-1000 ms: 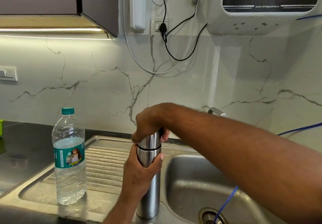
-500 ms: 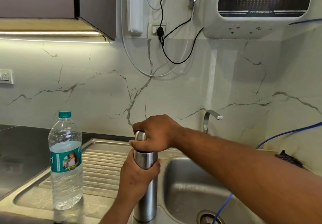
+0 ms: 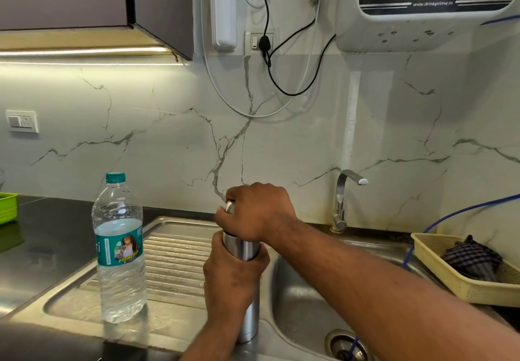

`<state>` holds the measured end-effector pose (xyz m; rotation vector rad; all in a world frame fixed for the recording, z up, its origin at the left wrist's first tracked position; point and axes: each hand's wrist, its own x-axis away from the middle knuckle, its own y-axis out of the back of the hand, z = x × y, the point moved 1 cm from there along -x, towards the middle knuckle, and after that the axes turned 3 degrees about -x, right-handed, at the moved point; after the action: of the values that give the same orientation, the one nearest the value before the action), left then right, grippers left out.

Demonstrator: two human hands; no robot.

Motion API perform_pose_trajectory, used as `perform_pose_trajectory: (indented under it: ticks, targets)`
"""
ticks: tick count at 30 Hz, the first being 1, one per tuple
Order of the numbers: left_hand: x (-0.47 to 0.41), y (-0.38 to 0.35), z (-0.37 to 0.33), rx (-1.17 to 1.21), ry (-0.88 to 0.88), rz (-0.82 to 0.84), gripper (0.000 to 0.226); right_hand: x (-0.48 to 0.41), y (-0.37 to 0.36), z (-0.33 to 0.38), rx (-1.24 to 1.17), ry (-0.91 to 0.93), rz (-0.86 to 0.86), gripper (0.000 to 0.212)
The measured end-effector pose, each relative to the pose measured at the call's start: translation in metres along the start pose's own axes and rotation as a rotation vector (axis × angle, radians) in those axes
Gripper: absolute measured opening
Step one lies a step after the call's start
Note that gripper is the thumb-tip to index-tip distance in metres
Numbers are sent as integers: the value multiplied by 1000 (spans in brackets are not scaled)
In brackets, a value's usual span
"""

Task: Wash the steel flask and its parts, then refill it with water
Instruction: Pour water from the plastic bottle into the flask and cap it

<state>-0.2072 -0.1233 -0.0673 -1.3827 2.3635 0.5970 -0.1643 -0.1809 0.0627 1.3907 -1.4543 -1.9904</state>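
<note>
Left hand (image 3: 230,276) fingers wrapped round upright flask (image 3: 244,251); right hand (image 3: 257,211) fingers curled over cap (image 3: 229,206).

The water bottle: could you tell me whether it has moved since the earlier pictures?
No. The water bottle stays at the left end of the drainboard; the camera shifted.

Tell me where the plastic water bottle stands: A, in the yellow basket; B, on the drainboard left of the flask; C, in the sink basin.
B: the plastic water bottle stands upright on the ribbed drainboard, left of the steel flask.
</note>
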Motion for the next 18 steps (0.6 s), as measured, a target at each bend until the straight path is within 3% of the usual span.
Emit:
perform_pose_trajectory:
  ticks: [6,9,12,14,18]
  targets:
    - [2,13,6,4,4,197,65,14,-6,-2,-170,-106,-73,52]
    - [5,22,26,-43,37,355,65,22,-12,-8,-362,-168,-75,64]
    - [-1,40,39,-38,10,566,73,37,-24,-20,-644,-208,17,78]
    - [-11,53,43,-50,-47,666,81,50,-39,-26,-751,-210,151,76]
    - [-31,66,57,-82,-146,631,90,68,-65,-29,-834,-233,256,59]
